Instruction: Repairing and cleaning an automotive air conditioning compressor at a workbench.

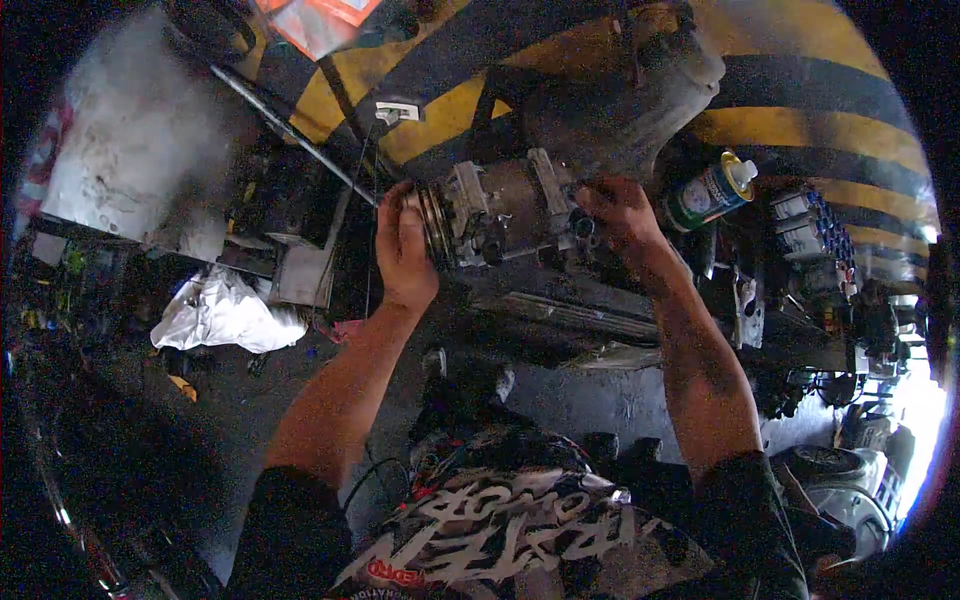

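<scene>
Between my two hands sits a grimy metal cylinder with mounting lugs and a grooved pulley at its left end, which looks like a car air-conditioning compressor (pixel 510 208). My left hand (pixel 405 248) is wrapped round the pulley end, its thumb along the pulley's face. At the opposite end my right hand (pixel 622 215) grips the housing near a small round fitting, with its fingertips partly hidden. The compressor lies on its side over a dark workbench (pixel 570 315); whether it rests on the bench or is lifted cannot be told.
Right of my right hand stands a green and yellow can (pixel 710 192), with small boxes (pixel 812 235) beyond. A long metal bar (pixel 290 132) slants in from the upper left. A crumpled silvery sheet (pixel 225 315) lies lower left. A black-and-yellow striped wall (pixel 800 125) rises behind.
</scene>
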`<state>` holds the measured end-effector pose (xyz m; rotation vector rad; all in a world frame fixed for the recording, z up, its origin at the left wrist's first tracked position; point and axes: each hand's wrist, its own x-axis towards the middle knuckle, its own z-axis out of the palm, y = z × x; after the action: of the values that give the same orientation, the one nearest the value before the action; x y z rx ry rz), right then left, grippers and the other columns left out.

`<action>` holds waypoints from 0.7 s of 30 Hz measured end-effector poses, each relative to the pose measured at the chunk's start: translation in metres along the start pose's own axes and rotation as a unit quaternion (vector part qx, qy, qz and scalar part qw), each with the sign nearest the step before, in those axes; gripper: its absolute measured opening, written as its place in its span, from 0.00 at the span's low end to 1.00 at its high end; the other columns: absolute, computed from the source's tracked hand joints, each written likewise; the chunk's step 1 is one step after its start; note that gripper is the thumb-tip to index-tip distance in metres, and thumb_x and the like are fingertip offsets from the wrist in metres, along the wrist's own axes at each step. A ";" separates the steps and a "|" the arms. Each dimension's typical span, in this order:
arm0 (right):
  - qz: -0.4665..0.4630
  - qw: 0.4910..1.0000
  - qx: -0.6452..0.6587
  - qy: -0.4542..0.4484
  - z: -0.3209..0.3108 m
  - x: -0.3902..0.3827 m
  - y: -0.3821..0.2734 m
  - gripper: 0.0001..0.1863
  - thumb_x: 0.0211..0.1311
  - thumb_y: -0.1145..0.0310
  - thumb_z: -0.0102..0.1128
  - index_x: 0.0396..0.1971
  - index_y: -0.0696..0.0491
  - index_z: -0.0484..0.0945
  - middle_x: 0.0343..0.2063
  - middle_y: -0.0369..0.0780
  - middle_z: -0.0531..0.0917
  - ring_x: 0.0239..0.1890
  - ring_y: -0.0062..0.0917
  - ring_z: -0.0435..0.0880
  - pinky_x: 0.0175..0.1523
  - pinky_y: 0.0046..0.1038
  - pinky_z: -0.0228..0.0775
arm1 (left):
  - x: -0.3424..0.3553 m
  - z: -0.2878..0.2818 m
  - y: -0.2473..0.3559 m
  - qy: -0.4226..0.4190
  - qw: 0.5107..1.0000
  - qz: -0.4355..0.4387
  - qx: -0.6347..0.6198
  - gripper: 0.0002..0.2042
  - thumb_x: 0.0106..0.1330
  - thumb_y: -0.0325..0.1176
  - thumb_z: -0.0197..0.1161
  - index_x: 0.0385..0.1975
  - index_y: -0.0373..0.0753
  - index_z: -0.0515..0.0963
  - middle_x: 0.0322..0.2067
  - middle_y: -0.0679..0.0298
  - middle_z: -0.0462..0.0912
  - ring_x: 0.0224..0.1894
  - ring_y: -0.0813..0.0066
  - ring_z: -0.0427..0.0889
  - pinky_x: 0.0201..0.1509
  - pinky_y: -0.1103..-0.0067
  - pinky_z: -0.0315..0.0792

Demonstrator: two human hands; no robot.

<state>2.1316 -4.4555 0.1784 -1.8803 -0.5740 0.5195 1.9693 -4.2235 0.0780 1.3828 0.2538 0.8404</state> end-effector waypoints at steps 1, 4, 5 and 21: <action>-0.005 1.000 -0.003 0.004 0.000 0.001 0.002 0.20 0.63 0.55 0.66 0.41 0.59 0.82 0.32 0.35 0.81 0.39 0.22 0.76 0.42 0.27 0.69 | -0.001 0.000 -0.003 -0.002 1.000 0.005 -0.004 0.27 0.78 0.51 0.49 0.62 0.32 0.67 0.53 0.59 0.76 0.56 0.70 0.74 0.63 0.72 0.66; -0.030 0.999 0.021 0.025 0.003 0.008 0.016 0.21 0.65 0.53 0.66 0.43 0.59 0.83 0.34 0.35 0.83 0.41 0.23 0.79 0.44 0.26 0.70 | -0.005 -0.008 -0.013 -0.017 0.997 0.076 0.005 0.28 0.78 0.52 0.48 0.65 0.32 0.64 0.56 0.58 0.74 0.58 0.70 0.73 0.65 0.72 0.64; 0.002 1.000 0.009 0.016 0.001 0.011 0.020 0.22 0.65 0.53 0.66 0.43 0.59 0.83 0.36 0.35 0.83 0.42 0.23 0.79 0.46 0.27 0.71 | -0.005 -0.011 -0.016 -0.021 0.998 0.059 0.013 0.30 0.78 0.54 0.49 0.65 0.33 0.65 0.56 0.58 0.75 0.58 0.69 0.73 0.66 0.71 0.64; 0.047 0.995 -0.085 -0.007 0.008 0.010 -0.002 0.19 0.65 0.52 0.67 0.43 0.54 0.86 0.35 0.37 0.88 0.37 0.22 0.83 0.45 0.31 0.76 | 0.064 -0.021 0.014 -0.051 0.811 -0.575 -0.096 0.41 0.69 0.75 0.33 0.59 0.47 0.75 0.52 0.55 0.81 0.59 0.48 0.77 0.60 0.40 0.64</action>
<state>2.1341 -4.4434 0.1763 -2.0752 -0.5550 0.5610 1.9961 -4.1663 0.1061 0.8233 0.7950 -0.2319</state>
